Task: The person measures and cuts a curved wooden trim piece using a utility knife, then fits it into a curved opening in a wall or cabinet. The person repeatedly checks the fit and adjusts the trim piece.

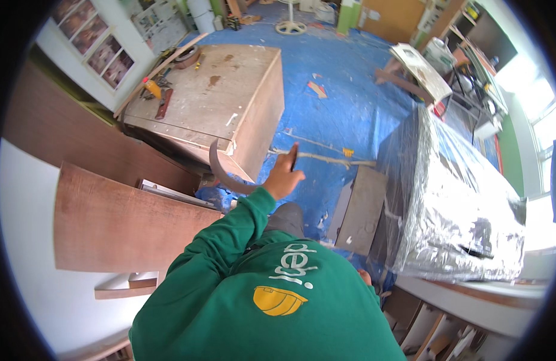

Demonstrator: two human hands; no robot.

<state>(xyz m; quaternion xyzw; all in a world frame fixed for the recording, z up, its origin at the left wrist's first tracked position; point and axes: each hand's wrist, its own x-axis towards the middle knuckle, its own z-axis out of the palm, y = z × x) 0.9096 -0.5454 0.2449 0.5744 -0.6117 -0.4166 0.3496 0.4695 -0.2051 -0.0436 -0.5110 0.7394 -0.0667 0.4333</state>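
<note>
My left hand (282, 175) is held out in front of me at the end of a green sleeve, past the near corner of a wooden box. Its index finger points away from me and the thumb sits apart to the right. A small dark thing (294, 159) shows between them, too little of it to name. A brown curved strip (220, 171) bends from the box corner to my left wrist; whether the hand holds it is hidden. Only a bit of my right hand (365, 277) shows beside my right side, its fingers hidden by my body.
On the wooden box (239, 75) lie a yellow bottle (151, 88), a reddish-brown tool (164, 104) and a tape roll (187, 57). Blue sheeting (332, 114) covers the floor. At right stands a plastic-wrapped cabinet (452, 204) beside a board (362, 210). A brown panel (121, 222) is at left.
</note>
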